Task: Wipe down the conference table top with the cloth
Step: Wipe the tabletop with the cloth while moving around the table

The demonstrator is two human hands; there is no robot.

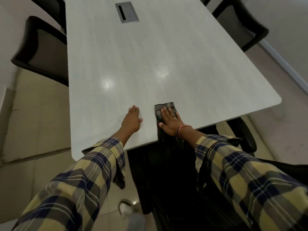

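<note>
The right hand (170,121) is pressing flat, fingers straight and spread, on a dark checked cloth (164,109) lying folded near the worktop's (150,52) near edge, lower centre of the frame, its tail draping over that edge. The left hand (132,120) is resting open on the pale worktop just beside it, holding nothing.

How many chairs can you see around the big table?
4. Two on the left side, one on the far right, and one at the near end beside the person's right arm. More may be hidden beyond the picture's edges.
</note>
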